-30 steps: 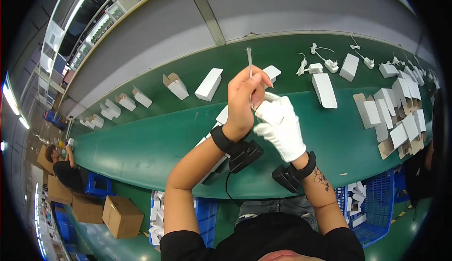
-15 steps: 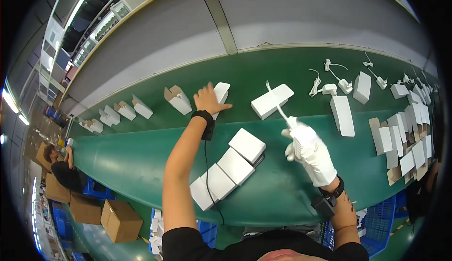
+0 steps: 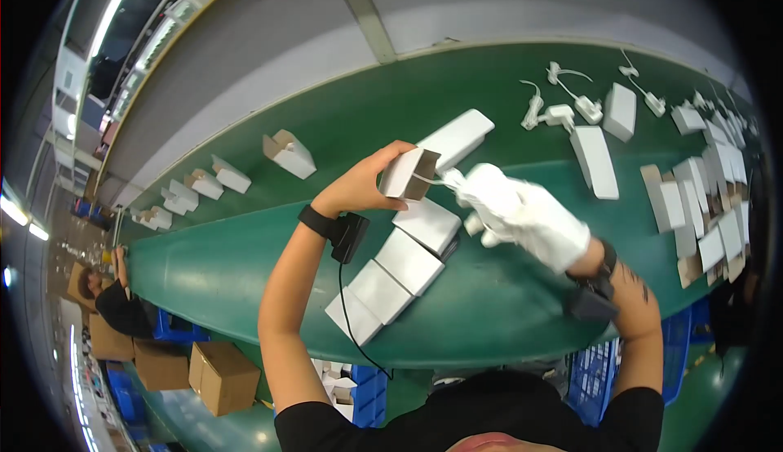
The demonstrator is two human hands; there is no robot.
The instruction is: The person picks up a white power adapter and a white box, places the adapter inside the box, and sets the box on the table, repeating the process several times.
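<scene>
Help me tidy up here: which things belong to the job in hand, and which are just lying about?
Job: open box in left hand; white cord in gloved right hand; likely the chargers beyond.
Seemingly idle: brown cartons; blue basket.

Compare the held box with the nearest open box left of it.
Held box is in the left hand; bench box rests on the green bench. Held box's mouth faces right; bench box's faces far-left. White cord is at held box's mouth; none shows at bench box's. Both: white outside, brown inside, open.
</scene>
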